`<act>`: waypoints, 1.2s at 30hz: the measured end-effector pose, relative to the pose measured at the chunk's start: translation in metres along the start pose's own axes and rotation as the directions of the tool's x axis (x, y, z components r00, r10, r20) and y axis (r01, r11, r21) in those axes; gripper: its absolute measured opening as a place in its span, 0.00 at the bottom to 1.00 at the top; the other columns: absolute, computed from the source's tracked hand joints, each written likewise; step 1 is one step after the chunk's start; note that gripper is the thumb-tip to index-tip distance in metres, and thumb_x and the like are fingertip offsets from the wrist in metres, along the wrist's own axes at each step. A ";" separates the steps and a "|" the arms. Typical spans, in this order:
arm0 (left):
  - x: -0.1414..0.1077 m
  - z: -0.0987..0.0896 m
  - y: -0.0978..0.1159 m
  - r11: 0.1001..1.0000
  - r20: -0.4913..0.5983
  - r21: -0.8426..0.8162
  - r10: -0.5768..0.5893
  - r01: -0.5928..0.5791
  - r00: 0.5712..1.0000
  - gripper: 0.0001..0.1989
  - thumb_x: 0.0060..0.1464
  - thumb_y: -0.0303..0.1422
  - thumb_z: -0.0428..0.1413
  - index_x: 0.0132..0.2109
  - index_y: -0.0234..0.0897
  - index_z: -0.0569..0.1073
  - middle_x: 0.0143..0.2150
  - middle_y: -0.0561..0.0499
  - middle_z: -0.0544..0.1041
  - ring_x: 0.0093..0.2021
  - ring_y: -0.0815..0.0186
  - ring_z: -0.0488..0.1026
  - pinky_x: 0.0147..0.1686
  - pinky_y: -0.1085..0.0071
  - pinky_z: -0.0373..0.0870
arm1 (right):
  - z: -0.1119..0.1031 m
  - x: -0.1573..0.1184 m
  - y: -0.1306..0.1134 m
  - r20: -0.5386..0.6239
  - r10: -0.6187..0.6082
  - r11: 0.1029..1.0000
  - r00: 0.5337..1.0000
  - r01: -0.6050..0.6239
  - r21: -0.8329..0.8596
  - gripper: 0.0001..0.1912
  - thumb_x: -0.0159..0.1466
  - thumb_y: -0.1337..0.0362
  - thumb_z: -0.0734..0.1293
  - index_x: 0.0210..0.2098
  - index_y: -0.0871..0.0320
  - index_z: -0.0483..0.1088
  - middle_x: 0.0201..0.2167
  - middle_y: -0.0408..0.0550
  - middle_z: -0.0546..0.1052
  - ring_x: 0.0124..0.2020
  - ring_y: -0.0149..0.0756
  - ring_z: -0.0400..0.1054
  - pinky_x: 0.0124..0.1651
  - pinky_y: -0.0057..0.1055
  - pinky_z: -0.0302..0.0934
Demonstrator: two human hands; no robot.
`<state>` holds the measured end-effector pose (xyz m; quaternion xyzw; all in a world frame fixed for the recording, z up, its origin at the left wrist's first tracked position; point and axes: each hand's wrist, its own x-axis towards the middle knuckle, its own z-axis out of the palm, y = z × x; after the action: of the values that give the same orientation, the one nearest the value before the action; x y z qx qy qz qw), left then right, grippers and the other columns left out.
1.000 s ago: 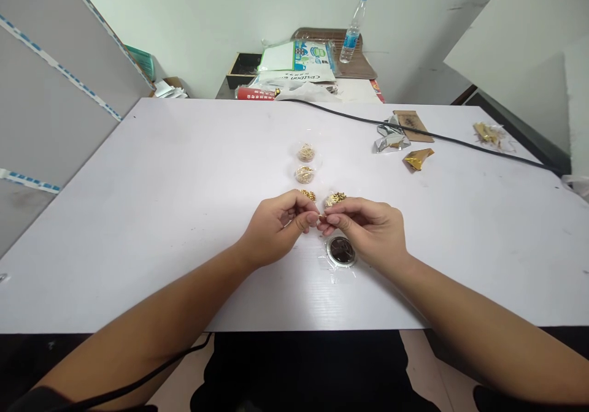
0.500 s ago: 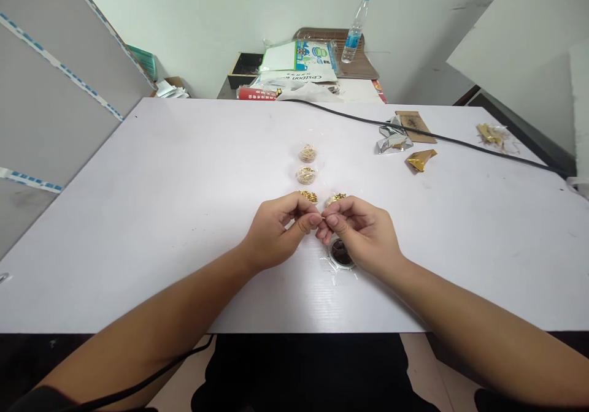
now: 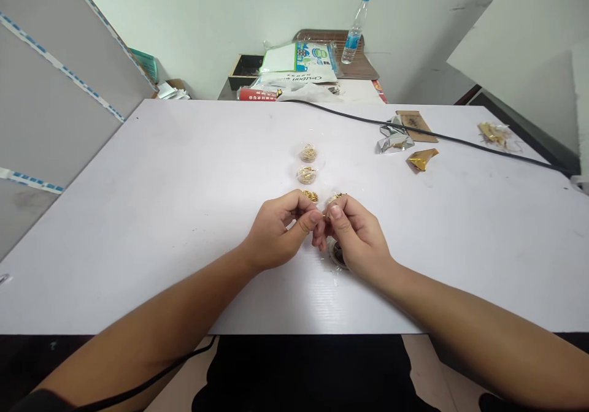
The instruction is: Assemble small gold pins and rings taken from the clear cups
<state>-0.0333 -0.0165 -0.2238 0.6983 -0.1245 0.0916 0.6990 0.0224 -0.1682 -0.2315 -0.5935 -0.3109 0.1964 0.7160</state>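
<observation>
- The step in hand looks like fine fingertip work: a small gold piece (image 3: 324, 216) sits between the two hands, above the near half of the tabletop (image 3: 138, 216), about midway between its left and right edges.
- The left hand (image 3: 276, 231) pinches the piece between thumb and forefinger, with the other fingers curled behind.
- The right hand (image 3: 363, 234) has its thumb and finger drawn together on the same piece, from the side towards the tabletop's right edge; its lower fingers hang loosely bent.
- So little of the piece shows that its exact shape, and whether it is one part or two joined, cannot be told.
- Just beyond the left fingertips, towards the far edge, lies a heap of gold bits (image 3: 311, 197), partly hidden; a second heap (image 3: 338, 197) peeks out behind the right hand.
- Further towards the far edge, in line, come a clear packet (image 3: 306, 175) and a bundle of thin gold wires (image 3: 308, 152).
- A dark round dish (image 3: 338, 252) lies on the near-edge side of the fingertips, partly covered by the right hand.
- As a judgement, the next move calls for a light, steady pinch from the left hand while the right makes small adjustments; a piece this tiny could easily slip or spring away.
</observation>
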 end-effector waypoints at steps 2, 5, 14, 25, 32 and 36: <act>0.000 0.000 -0.001 1.000 0.008 -0.003 0.003 -0.003 1.000 0.11 0.66 0.35 0.53 0.35 0.34 0.64 0.26 0.53 0.72 0.28 0.69 0.75 0.31 0.70 0.74 | 0.001 0.000 0.001 -0.002 -0.014 1.000 1.000 0.014 -0.006 0.17 0.71 0.50 0.60 0.32 0.56 0.60 0.24 0.42 0.72 0.24 0.29 0.68 0.28 0.29 0.64; 0.000 -0.001 -0.001 1.000 0.022 0.011 0.005 -0.005 1.000 0.11 0.66 0.34 0.53 0.35 0.34 0.64 0.26 0.52 0.72 0.27 0.70 0.74 0.30 0.71 0.73 | 0.001 0.000 0.002 0.000 -0.021 0.999 1.000 0.021 -0.028 0.18 0.72 0.51 0.59 0.32 0.56 0.59 0.23 0.42 0.72 0.24 0.29 0.69 0.29 0.28 0.63; 0.002 0.000 -0.001 1.000 0.017 0.016 -0.007 0.007 1.000 0.11 0.65 0.33 0.53 0.34 0.33 0.64 0.26 0.50 0.73 0.26 0.70 0.74 0.28 0.72 0.72 | 0.002 0.001 0.002 0.003 -0.064 0.996 0.998 0.064 -0.068 0.17 0.73 0.53 0.58 0.31 0.56 0.59 0.23 0.42 0.71 0.25 0.29 0.70 0.30 0.29 0.64; 0.002 0.001 -0.005 0.976 0.019 0.175 0.132 -0.133 0.991 0.10 0.65 0.29 0.52 0.34 0.34 0.63 0.24 0.54 0.73 0.27 0.71 0.76 0.30 0.74 0.72 | 0.003 0.000 0.008 -0.037 -0.103 0.990 0.994 0.098 -0.099 0.16 0.74 0.55 0.58 0.32 0.56 0.56 0.20 0.40 0.70 0.21 0.27 0.64 0.25 0.27 0.59; 0.002 0.005 -0.005 0.766 0.030 0.530 0.412 -0.364 0.911 0.09 0.64 0.23 0.52 0.34 0.35 0.63 0.25 0.57 0.73 0.26 0.76 0.73 0.30 0.79 0.68 | 0.006 -0.003 0.008 -0.071 -0.101 0.991 0.992 0.094 -0.095 0.16 0.73 0.55 0.58 0.31 0.56 0.55 0.17 0.38 0.67 0.19 0.26 0.60 0.23 0.26 0.55; 0.003 0.009 -0.007 0.669 0.017 0.621 0.509 -0.408 0.861 0.10 0.64 0.22 0.51 0.34 0.35 0.62 0.24 0.57 0.71 0.25 0.76 0.69 0.28 0.80 0.66 | 0.009 -0.003 0.007 -0.085 -0.083 0.996 0.993 0.079 -0.044 0.17 0.73 0.55 0.58 0.31 0.56 0.54 0.17 0.37 0.66 0.19 0.25 0.60 0.23 0.24 0.55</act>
<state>-0.0291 -0.0255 -0.2297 0.8202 -0.2046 0.3544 0.3999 0.0150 -0.1621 -0.2375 -0.6028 -0.3073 0.1348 0.7239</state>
